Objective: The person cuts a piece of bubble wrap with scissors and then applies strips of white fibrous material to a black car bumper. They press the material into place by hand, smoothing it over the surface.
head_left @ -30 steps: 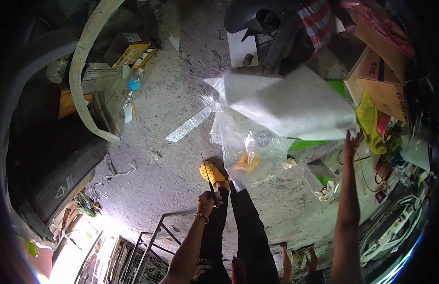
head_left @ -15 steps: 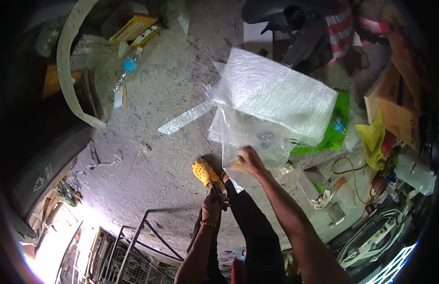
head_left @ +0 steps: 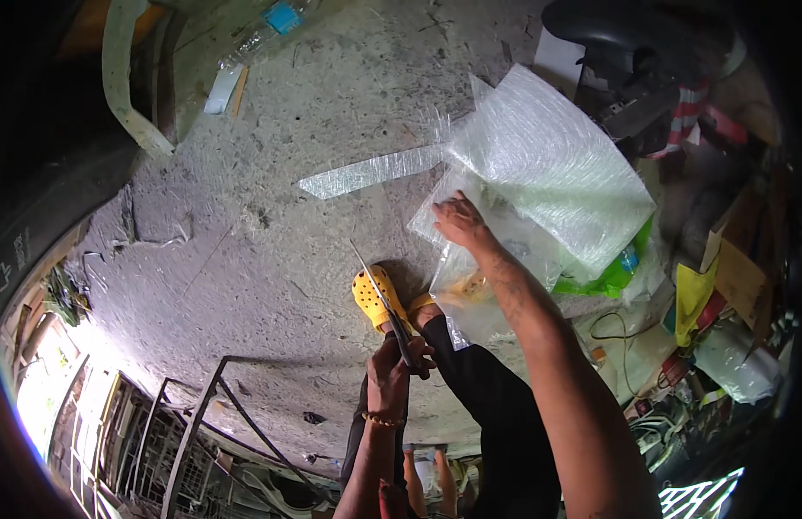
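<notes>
My left hand [head_left: 389,381] is closed round the dark handles of long scissors [head_left: 383,300], whose blades point away over my yellow clog [head_left: 372,292]. My right hand [head_left: 460,222] reaches forward with bent fingers slightly apart, over a corner of whitish fibreglass matting. It seems to touch that corner; whether it pinches it is unclear. Clear plastic sheeting [head_left: 466,316] lies under my right forearm and over my other foot. A large fibreglass mat [head_left: 561,164] spreads to the right, and a narrow cut strip [head_left: 375,170] runs off to the left on the concrete.
A green bag [head_left: 610,278] shows under the mat's right edge. Dark plastic parts [head_left: 621,52] lie far right; a yellow cloth [head_left: 693,298] and cardboard [head_left: 740,281] stand right. A metal frame [head_left: 202,402] is near left. Another person's legs [head_left: 447,484] show at the bottom. A bottle [head_left: 280,19] lies far left.
My right hand has moved forward from over the clear plastic to the corner of matting. The view has shifted. The scissors stay in my left hand, their blades now plainer to see.
</notes>
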A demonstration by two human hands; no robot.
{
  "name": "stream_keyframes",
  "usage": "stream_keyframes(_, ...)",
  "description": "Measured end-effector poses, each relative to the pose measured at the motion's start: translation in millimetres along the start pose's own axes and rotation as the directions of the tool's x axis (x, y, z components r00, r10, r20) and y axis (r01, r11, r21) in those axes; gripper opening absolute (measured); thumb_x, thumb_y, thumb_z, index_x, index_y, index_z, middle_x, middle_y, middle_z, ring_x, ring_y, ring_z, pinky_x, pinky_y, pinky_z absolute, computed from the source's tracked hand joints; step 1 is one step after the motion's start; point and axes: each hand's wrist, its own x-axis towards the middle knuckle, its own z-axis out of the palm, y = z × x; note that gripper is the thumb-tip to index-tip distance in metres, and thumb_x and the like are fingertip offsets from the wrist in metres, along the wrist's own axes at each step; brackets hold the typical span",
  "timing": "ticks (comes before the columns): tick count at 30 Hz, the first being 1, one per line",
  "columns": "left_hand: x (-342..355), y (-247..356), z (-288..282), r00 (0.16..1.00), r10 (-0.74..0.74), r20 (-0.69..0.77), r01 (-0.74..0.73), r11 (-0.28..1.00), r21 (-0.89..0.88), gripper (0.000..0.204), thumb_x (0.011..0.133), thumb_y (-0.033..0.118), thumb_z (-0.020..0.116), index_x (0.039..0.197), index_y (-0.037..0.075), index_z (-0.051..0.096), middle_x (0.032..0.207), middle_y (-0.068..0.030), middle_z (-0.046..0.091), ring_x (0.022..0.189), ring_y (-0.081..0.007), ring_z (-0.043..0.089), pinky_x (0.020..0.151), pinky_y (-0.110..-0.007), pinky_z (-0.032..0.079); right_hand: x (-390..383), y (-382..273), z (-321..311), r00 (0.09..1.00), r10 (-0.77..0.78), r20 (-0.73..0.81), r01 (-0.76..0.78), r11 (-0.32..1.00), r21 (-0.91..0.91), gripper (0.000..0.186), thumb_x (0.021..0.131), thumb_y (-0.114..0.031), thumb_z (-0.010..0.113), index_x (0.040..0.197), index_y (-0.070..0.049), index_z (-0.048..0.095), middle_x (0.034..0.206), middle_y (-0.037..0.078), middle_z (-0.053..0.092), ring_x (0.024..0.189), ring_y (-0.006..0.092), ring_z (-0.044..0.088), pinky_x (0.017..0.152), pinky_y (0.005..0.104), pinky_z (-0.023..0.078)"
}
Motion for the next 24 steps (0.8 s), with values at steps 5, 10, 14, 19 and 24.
stream_keyframes(5, -2, 2, -13, 0.998, 0.058, -0.031, -0.06, 0.996, -0.069, 0.039, 0.091, 0.032, 0.07, 0.11, -0.001, 0.062, 0.09, -0.0131, 0.069, 0.073, -0.017, 0.069, 0.063, -0.027, 0.054, 5, 34, -54, 0.714, 0.511, 0.478, -0.46, 0.858, -0.229, 0.034, 0.095, -0.042, 0.059, 0.094, -0.009, 0.067, 0.086, 0.016, 0.071, 0.083, 0.0324, 0.069, 0.076, 0.0434, 0.053)
stream_keyframes(10, 3, 7, -16, 1.0, -0.02, 0.002, 0.02, 1.0, 0.0, 0.042, 0.091, 0.034, 0.07, 0.112, -0.002, 0.061, 0.089, -0.0134, 0.069, 0.073, -0.0173, 0.069, 0.064, -0.028, 0.054, 35, 61, -92, 0.759, 0.54, 0.364, -0.534, 0.836, -0.127, 0.037, 0.088, -0.03, 0.071, 0.118, -0.009, 0.06, 0.11, 0.016, 0.067, 0.107, 0.0343, 0.063, 0.088, 0.0447, 0.051)
stream_keyframes(14, 3, 22, -11, 0.999, -0.032, 0.019, 0.032, 0.999, 0.013, 0.042, 0.091, 0.034, 0.069, 0.11, -0.003, 0.062, 0.088, -0.0133, 0.069, 0.072, -0.0172, 0.068, 0.064, -0.028, 0.054, 90, 55, -83, 0.952, 0.228, 0.203, -0.162, 0.941, -0.296, 0.049, 0.082, -0.025, 0.075, 0.125, -0.012, 0.057, 0.128, 0.013, 0.059, 0.127, 0.0329, 0.05, 0.106, 0.0481, 0.04)
stream_keyframes(19, 11, 35, 1, 0.999, -0.003, -0.034, 0.002, 1.0, -0.006, 0.031, 0.092, 0.026, 0.069, 0.101, -0.002, 0.063, 0.083, -0.0125, 0.069, 0.067, -0.0174, 0.068, 0.058, -0.027, 0.052, 131, 67, -64, 0.882, 0.232, 0.41, -0.056, 0.916, -0.396, 0.026, 0.089, -0.019, 0.062, 0.113, -0.009, 0.065, 0.123, 0.012, 0.062, 0.114, 0.0303, 0.059, 0.105, 0.047, 0.041)
stream_keyframes(24, 15, 30, 11, 0.999, 0.023, 0.041, -0.024, 0.999, 0.029, 0.029, 0.093, 0.025, 0.069, 0.097, -0.003, 0.063, 0.079, -0.0114, 0.069, 0.065, -0.0174, 0.068, 0.056, -0.027, 0.051, 47, 146, -99, 0.958, 0.272, 0.095, -0.205, 0.875, -0.438, 0.028, 0.089, -0.014, 0.06, 0.117, -0.013, 0.064, 0.107, 0.014, 0.062, 0.093, 0.0316, 0.063, 0.084, 0.0404, 0.052)
